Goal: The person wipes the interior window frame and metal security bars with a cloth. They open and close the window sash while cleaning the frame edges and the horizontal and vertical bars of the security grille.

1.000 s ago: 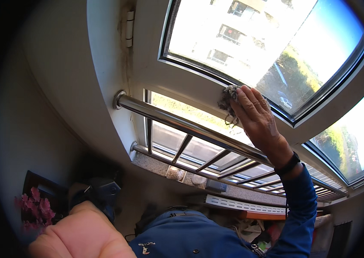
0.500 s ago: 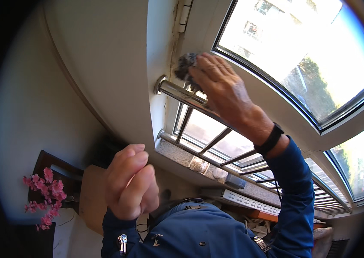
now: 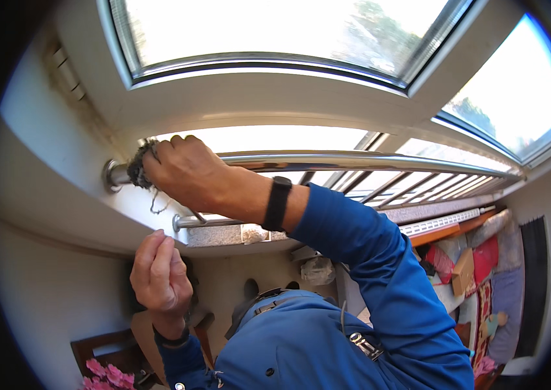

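My right hand is wrapped round a dark grey, frayed rag, pressing it on the top rail of a shiny metal railing. The rag sits close to the round wall flange at the rail's left end, and a loose thread hangs below it. Lower and nearer to me, my left hand is raised beside the wall with its fingers drawn together; nothing shows in them. It stays apart from the railing and the rag.
Behind the railing are white-framed windows. A speckled stone sill runs beneath the lower rail. Pink blossoms stand at lower left by a wooden chair. A cardboard box lies among cloths at right.
My right hand has brought the rag from above the rail, near the window frame, onto the rail's end. My left hand has lowered slightly. The view has turned, so the railing now lies nearly level.
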`<state>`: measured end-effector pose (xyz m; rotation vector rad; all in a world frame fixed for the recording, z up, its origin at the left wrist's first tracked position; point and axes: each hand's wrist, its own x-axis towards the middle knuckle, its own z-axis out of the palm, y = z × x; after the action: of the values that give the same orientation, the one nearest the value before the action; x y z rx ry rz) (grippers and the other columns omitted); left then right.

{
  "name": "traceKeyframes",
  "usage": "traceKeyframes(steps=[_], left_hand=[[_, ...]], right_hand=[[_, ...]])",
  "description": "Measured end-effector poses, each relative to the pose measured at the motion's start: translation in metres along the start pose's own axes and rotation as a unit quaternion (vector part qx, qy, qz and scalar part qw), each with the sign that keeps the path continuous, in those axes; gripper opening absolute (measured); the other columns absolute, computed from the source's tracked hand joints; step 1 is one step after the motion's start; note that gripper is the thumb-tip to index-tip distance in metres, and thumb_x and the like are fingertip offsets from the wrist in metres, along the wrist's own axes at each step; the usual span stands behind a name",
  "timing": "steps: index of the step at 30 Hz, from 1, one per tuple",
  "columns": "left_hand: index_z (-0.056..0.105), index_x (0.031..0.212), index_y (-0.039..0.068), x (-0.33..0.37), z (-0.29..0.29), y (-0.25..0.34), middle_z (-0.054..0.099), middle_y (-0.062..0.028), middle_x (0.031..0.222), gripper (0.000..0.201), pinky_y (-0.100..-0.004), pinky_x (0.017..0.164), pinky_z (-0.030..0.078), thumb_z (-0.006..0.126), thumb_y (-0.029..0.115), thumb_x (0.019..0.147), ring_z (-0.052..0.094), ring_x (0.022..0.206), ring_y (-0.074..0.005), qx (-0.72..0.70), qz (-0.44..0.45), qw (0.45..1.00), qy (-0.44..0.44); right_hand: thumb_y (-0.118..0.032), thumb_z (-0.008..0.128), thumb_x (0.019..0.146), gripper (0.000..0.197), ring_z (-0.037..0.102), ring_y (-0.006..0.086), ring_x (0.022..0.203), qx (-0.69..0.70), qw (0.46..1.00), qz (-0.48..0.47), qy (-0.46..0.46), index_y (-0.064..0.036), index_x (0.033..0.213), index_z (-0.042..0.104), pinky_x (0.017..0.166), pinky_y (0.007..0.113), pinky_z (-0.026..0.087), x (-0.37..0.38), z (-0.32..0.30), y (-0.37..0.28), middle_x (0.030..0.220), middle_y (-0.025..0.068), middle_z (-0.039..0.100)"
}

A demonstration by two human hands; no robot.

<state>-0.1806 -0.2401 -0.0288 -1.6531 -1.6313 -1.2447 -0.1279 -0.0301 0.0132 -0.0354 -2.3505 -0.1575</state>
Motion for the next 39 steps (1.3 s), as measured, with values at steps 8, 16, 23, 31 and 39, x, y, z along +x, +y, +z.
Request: traceKeyframes(steps=[8, 16, 23, 31, 39], left_hand=[[0.073, 0.113, -0.005, 0.037, 0.05, 0.015, 0.072, -0.0225, 0.115, 0.024, -0.0435, 0.087, 0.062, 0.074, -0.009, 0.09, 0.074, 0.1, -0.0386, -0.048, 0.068, 0.996, -0.04], [0.071, 0.112, -0.004, 0.08, 0.1, 0.052, 0.073, -0.0235, 0.113, 0.024, -0.043, 0.083, 0.063, 0.075, -0.008, 0.088, 0.075, 0.098, -0.0395, -0.068, 0.172, 0.98, -0.079], [0.071, 0.112, -0.005, 0.105, 0.144, 0.082, 0.072, -0.0234, 0.11, 0.027, -0.0438, 0.079, 0.062, 0.074, -0.009, 0.085, 0.074, 0.094, -0.0386, -0.066, 0.247, 0.958, -0.128], [0.071, 0.117, -0.004, 0.122, 0.166, 0.089, 0.073, -0.0223, 0.112, 0.028, -0.0447, 0.082, 0.061, 0.076, 0.0, 0.089, 0.074, 0.096, -0.0377, -0.017, 0.233, 0.951, -0.204], [0.069, 0.113, -0.004, 0.13, 0.174, 0.104, 0.073, -0.0176, 0.105, 0.02, -0.0406, 0.077, 0.059, 0.069, 0.0, 0.093, 0.073, 0.087, -0.0319, -0.06, 0.117, 0.945, -0.298]], right_hand=[[-0.011, 0.083, 0.071, 0.04, 0.069, 0.0287, 0.072, -0.047, 0.996, 0.075, -0.001, -0.0043, 0.107, 0.068, 0.067, 0.042, 0.055, -0.109, -0.102, 0.055, 0.081, 0.0109, 0.065], [-0.015, 0.09, 0.072, 0.047, 0.072, 0.0303, 0.086, -0.115, 0.982, 0.148, -0.034, -0.0078, 0.112, 0.067, 0.078, 0.042, 0.058, -0.218, -0.208, 0.105, 0.09, 0.011, 0.068], [-0.028, 0.097, 0.069, 0.06, 0.072, 0.0286, 0.096, -0.139, 0.977, 0.161, -0.008, -0.0121, 0.118, 0.065, 0.083, 0.042, 0.061, -0.289, -0.264, 0.144, 0.105, 0.0102, 0.07], [-0.044, 0.096, 0.071, 0.066, 0.073, 0.0293, 0.102, -0.214, 0.955, 0.206, 0.001, -0.0139, 0.123, 0.067, 0.093, 0.043, 0.059, -0.37, -0.327, 0.182, 0.104, 0.0101, 0.074], [-0.042, 0.096, 0.073, 0.063, 0.073, 0.0311, 0.106, -0.243, 0.941, 0.234, 0.009, -0.0142, 0.122, 0.068, 0.099, 0.045, 0.058, -0.429, -0.375, 0.212, 0.107, 0.011, 0.076]])
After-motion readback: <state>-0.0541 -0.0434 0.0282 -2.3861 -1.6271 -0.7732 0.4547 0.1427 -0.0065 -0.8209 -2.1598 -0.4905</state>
